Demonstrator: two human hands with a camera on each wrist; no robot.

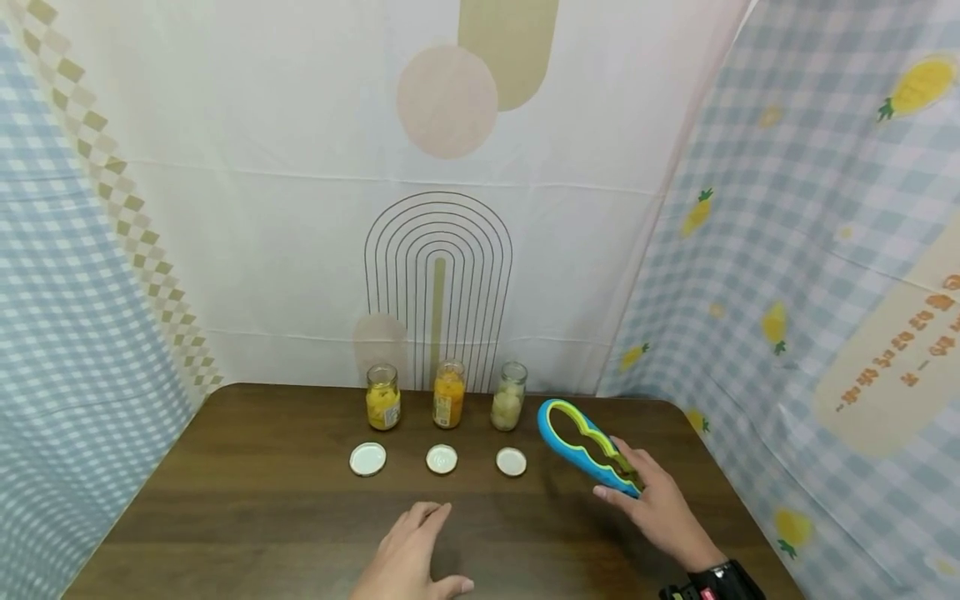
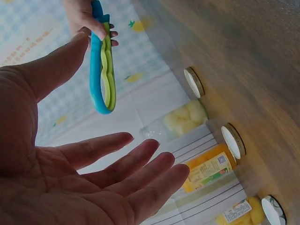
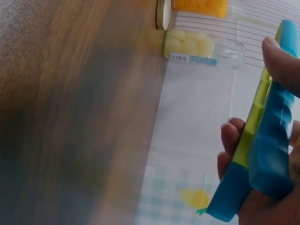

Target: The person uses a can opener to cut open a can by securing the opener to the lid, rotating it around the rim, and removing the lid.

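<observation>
My right hand (image 1: 663, 508) grips a blue and green jar opener (image 1: 573, 452) above the right side of the table. In the right wrist view its thumb lies along one side of the opener (image 3: 269, 136) and fingertips curl round the other. My left hand (image 1: 408, 554) hovers over the front of the table with nothing in it, fingers spread and relaxed. Three lidless glass jars stand at the back: one with yellow fruit (image 1: 383, 407), one with orange fruit (image 1: 448, 398), one with pale round fruit (image 1: 507, 404).
In front of the jars lie three round lids: a left one (image 1: 367, 459), a middle one (image 1: 442, 459) and a right one (image 1: 512, 462). The dark wooden table (image 1: 247, 500) ends at a hanging white cloth (image 1: 285, 250) behind and checked cloths (image 1: 787, 275) at the sides.
</observation>
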